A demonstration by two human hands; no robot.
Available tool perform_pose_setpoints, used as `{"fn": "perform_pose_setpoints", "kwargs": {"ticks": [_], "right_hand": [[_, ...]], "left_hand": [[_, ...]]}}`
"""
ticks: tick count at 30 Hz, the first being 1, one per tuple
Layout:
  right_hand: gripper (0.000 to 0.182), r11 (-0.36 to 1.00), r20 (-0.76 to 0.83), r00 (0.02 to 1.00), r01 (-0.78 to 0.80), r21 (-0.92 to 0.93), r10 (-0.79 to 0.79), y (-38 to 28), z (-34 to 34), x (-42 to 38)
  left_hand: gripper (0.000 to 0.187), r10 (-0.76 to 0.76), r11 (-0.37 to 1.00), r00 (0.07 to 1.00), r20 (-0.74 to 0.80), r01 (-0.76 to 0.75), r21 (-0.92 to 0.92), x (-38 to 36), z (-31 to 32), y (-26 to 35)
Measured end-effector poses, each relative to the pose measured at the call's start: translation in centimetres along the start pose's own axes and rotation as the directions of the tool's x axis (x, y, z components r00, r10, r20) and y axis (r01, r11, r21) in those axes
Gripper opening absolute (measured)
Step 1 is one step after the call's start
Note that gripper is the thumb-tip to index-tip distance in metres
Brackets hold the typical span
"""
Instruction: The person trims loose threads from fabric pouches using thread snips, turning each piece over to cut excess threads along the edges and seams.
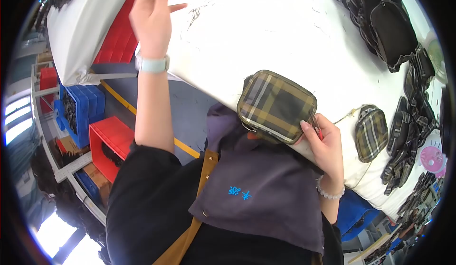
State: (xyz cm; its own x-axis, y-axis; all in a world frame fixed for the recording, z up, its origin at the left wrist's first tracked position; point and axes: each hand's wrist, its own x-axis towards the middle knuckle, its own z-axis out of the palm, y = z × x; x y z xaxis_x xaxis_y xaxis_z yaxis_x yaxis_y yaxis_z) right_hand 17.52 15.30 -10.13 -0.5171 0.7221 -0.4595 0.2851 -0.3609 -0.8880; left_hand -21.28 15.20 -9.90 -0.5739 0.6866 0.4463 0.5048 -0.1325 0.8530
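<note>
My left hand [154, 15] is raised over the far left edge of the white table, fingers apart and holding nothing. My right hand [327, 144] grips the lower right corner of a plaid pouch [278, 107] in olive, brown and white with dark piping. A zip shows along the pouch's lower left side. In that same hand is a small cutting tool with a red part [319, 131], probably thread snips, its blades partly hidden. The pouch is at the table's near edge, in front of my apron [261, 194]. A second plaid pouch [371, 134] lies right of my right hand.
Piles of dark and plaid pouches [392, 32] line the table's right side. Loose thread ends [194, 15] are scattered over the white table [266, 32]. A pink fan [431, 158] stands far right. Blue [90, 108] and red crates [111, 127] stand on the left.
</note>
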Motion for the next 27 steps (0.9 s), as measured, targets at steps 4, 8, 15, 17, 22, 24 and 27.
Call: {"fn": "perform_pose_setpoints", "kwargs": {"ticks": [4, 8, 15, 17, 22, 24, 27], "right_hand": [[0.019, 0.996, -0.01, 1.0, 0.028, -0.085, -0.029, 0.5, -0.3, 0.1], [0.021, 0.991, -0.017, 0.997, 0.076, -0.106, -0.078, 1.3, -0.3, 0.2], [0.022, 0.98, -0.039, 0.985, 0.159, -0.123, -0.165, 1.5, 0.1, 0.3], [0.022, 0.972, -0.052, 0.988, 0.133, -0.192, -0.146, 1.1, 0.2, 0.3], [0.022, 0.967, -0.078, 0.977, 0.185, -0.176, -0.201, 1.4, 0.3, 0.0], [0.021, 0.97, -0.073, 0.976, 0.192, -0.149, -0.205, 2.1, -0.3, -0.2], [0.02, 0.959, -0.083, 0.961, 0.251, -0.133, -0.264, 2.0, 0.1, -0.5]], "left_hand": [[0.066, -0.155, 0.809, 0.987, -0.035, 0.147, 0.57, -5.8, -1.7, 1.3], [0.113, -0.349, 0.505, 0.937, 0.009, 0.181, 0.844, -10.9, 3.2, -0.4], [0.121, -0.316, 0.715, 0.944, 0.092, 0.173, 0.678, -0.1, 10.7, -4.3], [0.095, -0.051, 0.663, 0.995, -0.089, 0.1, 0.742, 2.3, 15.7, -5.9], [0.042, -0.263, 0.961, 0.914, -0.308, 0.218, -0.172, 9.1, 20.5, -5.6], [0.042, -0.141, 0.955, 0.968, -0.205, 0.079, -0.285, 8.6, 16.5, -1.4], [0.035, 0.066, 0.982, 0.994, -0.084, -0.08, -0.169, 8.0, 12.0, 1.2]]}}
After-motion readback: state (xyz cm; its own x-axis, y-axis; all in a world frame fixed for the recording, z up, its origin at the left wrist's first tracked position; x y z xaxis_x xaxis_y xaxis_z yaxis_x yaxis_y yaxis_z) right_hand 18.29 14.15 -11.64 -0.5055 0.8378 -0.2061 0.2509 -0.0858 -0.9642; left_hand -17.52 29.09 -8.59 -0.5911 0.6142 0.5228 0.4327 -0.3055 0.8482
